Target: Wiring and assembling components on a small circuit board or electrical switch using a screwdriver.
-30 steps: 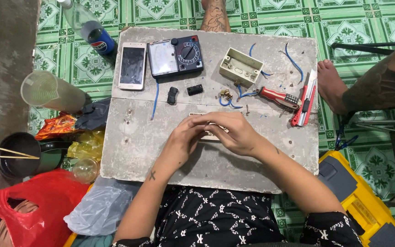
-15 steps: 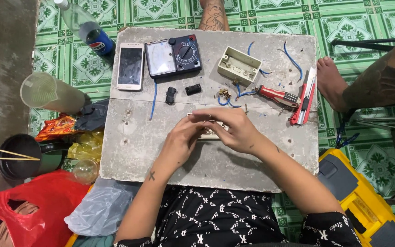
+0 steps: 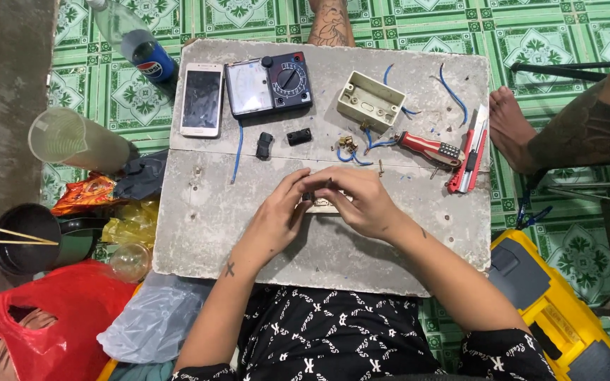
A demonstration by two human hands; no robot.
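My left hand [image 3: 277, 215] and my right hand [image 3: 361, 201] meet over the middle of a grey concrete slab [image 3: 199, 226]. Together their fingertips pinch a small dark part [image 3: 312, 195], mostly hidden by the fingers. A flat white plate [image 3: 323, 207] lies under the hands on the slab. Just beyond the hands lie two small black pieces [image 3: 265, 144], brass screws [image 3: 348, 144] and short blue wires [image 3: 238, 149].
At the slab's far edge sit a white phone [image 3: 201, 99], an analog multimeter [image 3: 268, 86] and a cream junction box [image 3: 371, 102]. A red screwdriver [image 3: 428, 149] and a red utility knife [image 3: 469, 152] lie to the right. Another person's feet [image 3: 510, 127] rest nearby. A yellow toolbox [image 3: 559, 317] stands right, a bottle [image 3: 139, 42] and cup [image 3: 72, 141] left.
Both hands have shifted slightly away from me and the fingertips have closed tighter around the small part. Everything else on the slab stays put.
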